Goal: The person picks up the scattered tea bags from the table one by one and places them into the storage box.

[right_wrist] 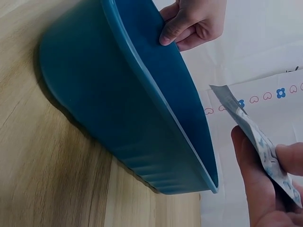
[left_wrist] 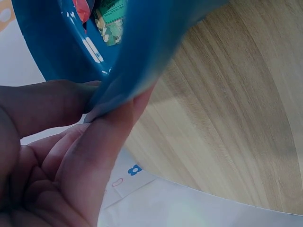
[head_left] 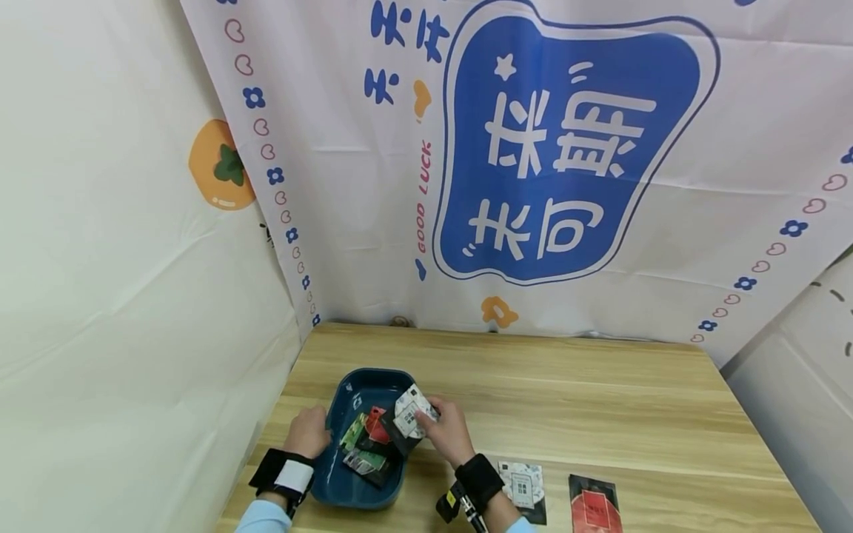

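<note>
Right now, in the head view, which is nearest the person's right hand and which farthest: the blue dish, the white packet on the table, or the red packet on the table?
1. blue dish, just left of the right hand.
2. white packet on the table, front, to its right.
3. red packet on the table, farther right at the front edge.

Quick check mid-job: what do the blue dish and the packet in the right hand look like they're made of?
Blue dish: probably glazed ceramic or hard plastic, going by its smooth, faintly glossy surface, ribbed wall and thick rolled rim; the look leaves it open. Packet: thin printed plastic or foil film, likely flexible, shown by its flat sealed edge and slight bend between the right hand's fingers.
</note>
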### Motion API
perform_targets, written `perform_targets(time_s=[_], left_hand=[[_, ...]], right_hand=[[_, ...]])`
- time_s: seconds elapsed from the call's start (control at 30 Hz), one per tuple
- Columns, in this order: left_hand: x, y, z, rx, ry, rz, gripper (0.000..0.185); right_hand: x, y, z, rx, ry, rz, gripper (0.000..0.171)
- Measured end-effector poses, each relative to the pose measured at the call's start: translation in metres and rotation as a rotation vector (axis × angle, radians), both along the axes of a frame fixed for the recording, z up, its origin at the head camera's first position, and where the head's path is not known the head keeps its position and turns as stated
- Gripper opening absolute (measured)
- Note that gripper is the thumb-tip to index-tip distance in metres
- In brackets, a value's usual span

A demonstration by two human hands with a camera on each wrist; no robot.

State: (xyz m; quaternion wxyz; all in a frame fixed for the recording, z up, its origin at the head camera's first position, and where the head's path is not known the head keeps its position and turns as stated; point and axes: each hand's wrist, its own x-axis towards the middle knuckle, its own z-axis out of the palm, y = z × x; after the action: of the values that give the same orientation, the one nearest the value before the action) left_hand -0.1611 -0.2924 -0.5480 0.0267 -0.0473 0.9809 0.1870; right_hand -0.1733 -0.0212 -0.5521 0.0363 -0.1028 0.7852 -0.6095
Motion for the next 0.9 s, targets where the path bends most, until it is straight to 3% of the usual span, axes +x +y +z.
perform_targets(time_s=[0.9], left_hand=[[-0.0003,-0.0001,-0.0009,0.007,-0.006,0.002,0.005]], right_hand=[[-0.0013,-0.0095,-0.0023,-0.001,-0.033,0.018,0.018]])
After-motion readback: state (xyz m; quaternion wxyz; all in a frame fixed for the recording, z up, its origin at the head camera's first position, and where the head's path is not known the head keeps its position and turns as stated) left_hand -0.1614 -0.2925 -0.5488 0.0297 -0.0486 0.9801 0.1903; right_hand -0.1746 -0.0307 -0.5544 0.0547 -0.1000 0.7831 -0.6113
